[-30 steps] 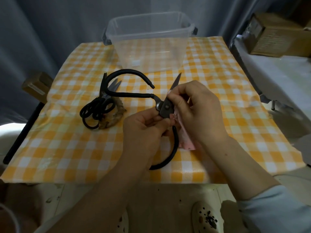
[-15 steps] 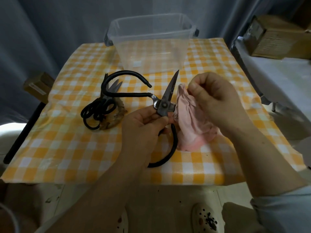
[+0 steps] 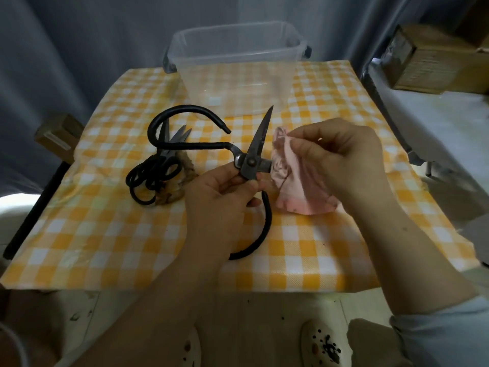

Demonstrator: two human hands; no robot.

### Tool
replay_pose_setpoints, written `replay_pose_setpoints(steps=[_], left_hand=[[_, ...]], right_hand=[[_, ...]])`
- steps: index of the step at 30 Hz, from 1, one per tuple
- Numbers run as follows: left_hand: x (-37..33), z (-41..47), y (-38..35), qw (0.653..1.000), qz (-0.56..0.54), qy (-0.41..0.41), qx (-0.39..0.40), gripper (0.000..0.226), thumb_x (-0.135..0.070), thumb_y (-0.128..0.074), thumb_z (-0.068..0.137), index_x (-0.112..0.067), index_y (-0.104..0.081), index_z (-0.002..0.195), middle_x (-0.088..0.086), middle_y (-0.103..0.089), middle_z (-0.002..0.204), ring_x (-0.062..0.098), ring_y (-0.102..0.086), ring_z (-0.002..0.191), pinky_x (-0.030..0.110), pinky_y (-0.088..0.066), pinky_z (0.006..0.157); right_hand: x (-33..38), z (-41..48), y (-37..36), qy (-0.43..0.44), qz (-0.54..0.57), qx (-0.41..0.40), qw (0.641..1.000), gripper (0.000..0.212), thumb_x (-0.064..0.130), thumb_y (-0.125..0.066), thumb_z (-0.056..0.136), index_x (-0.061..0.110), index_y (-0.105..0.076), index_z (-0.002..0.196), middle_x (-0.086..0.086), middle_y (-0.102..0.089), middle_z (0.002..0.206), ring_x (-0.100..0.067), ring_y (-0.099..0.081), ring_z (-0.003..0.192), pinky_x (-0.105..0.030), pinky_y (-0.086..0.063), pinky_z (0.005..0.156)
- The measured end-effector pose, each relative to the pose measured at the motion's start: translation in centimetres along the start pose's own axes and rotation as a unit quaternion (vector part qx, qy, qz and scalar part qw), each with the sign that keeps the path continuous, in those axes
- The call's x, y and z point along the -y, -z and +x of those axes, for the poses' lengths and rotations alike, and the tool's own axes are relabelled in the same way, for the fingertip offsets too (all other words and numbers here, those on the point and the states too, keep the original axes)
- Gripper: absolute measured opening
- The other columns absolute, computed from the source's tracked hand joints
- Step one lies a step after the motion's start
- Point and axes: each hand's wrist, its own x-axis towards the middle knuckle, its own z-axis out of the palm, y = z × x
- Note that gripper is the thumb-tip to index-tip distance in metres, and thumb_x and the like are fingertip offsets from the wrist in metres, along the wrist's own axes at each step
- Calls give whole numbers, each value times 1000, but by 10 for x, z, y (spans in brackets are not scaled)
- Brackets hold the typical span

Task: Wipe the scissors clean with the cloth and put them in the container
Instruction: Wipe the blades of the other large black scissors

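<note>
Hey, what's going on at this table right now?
A person is wiping a large pair of black-handled scissors. The left hand grips them at the pivot, one blade pointing up, while the right hand pinches a pink cloth that meets the scissors beside the pivot. More scissors lie piled on the checked tablecloth to the left. The clear container at the back holds no scissors yet.

The container (image 3: 238, 83) is clear, smooth plastic. In front of it, the scissors (image 3: 258, 144) have dull, dark metal blades and matt black handles. The cloth (image 3: 299, 197) is soft, pink and crumpled. Under the container, the table cover (image 3: 105, 234) looks shiny.
</note>
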Motion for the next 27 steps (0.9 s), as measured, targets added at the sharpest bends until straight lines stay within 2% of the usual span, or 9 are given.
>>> replay_pose_setpoints(steps=[1, 3, 6, 9, 12, 14, 17, 20, 27], left_hand=[[0, 0, 0, 1000, 7, -5, 1, 22, 10, -62, 81, -1, -71, 98, 6, -72, 79, 12, -68, 72, 17, -51, 58], [0, -2, -2, 1000, 19, -14, 8, 22, 9, -63, 81, -3, -72, 97, 5, -73, 80, 9, -68, 71, 16, -51, 58], [1, -4, -2, 999, 29, -22, 9, 24, 9, -63, 81, -9, -72, 94, 2, -74, 81, 10, -70, 72, 17, -52, 58], [2, -2, -1, 999, 27, -18, 2, 23, 9, -63, 81, -6, -72, 96, 4, -74, 82, 12, -70, 74, 17, -53, 60], [2, -2, -1, 999, 31, -19, 3, 23, 9, -64, 80, -8, -72, 94, 2, -74, 81, 12, -70, 75, 18, -54, 61], [2, -2, -1, 999, 43, -26, 10, 26, 9, -64, 80, -12, -72, 93, 2, -74, 83, 9, -69, 74, 18, -54, 63], [1, -3, -1, 998, 49, -30, 18, 30, 10, -63, 81, -17, -72, 93, 1, -74, 85, 8, -69, 74, 19, -54, 65], [-1, -5, 0, 998, 48, -34, 20, 29, 10, -64, 80, -15, -72, 93, 2, -74, 84, 8, -68, 71, 18, -54, 64], [-6, -7, 0, 999, -6, -26, 39, 29, 15, -62, 77, -11, -72, 86, 3, -74, 73, 12, -70, 69, 18, -53, 58]], right_hand=[[2, -1, -3, -6, 30, 3, 1000, 15, 13, -71, 83, 27, -70, 85, 11, -65, 84, -6, -63, 75, -23, -54, 69], [4, -6, -10, -7, 62, 12, 998, 18, 8, -71, 82, 26, -66, 80, 11, -65, 76, -3, -61, 70, -20, -53, 67], [3, -7, -13, -11, -4, 28, 1000, 23, 12, -69, 82, 32, -63, 73, 18, -63, 76, 2, -59, 75, -16, -47, 71], [5, -5, -3, -33, -25, 119, 992, 17, 19, -62, 85, 30, -74, 82, 23, -64, 89, 4, -58, 90, -28, -46, 89], [5, -5, 1, 16, -97, 170, 981, 11, 34, -65, 82, 43, -70, 85, 24, -54, 97, -4, -42, 106, -44, -29, 107], [4, -5, -2, 33, -105, 188, 976, 10, 45, -64, 83, 41, -66, 74, 17, -58, 94, -7, -47, 104, -49, -29, 105], [-3, -7, -10, 31, -57, 209, 976, 31, 48, -55, 82, 21, -70, 80, 4, -68, 82, -14, -61, 87, -52, -42, 94], [-9, -8, -13, 3, -19, 217, 976, 30, 49, -56, 84, 22, -70, 82, -2, -70, 80, -20, -65, 83, -49, -51, 82], [-13, -1, -1, 35, 20, 250, 967, 14, 26, -63, 88, 19, -74, 91, 7, -74, 85, -4, -68, 87, -36, -50, 91]])
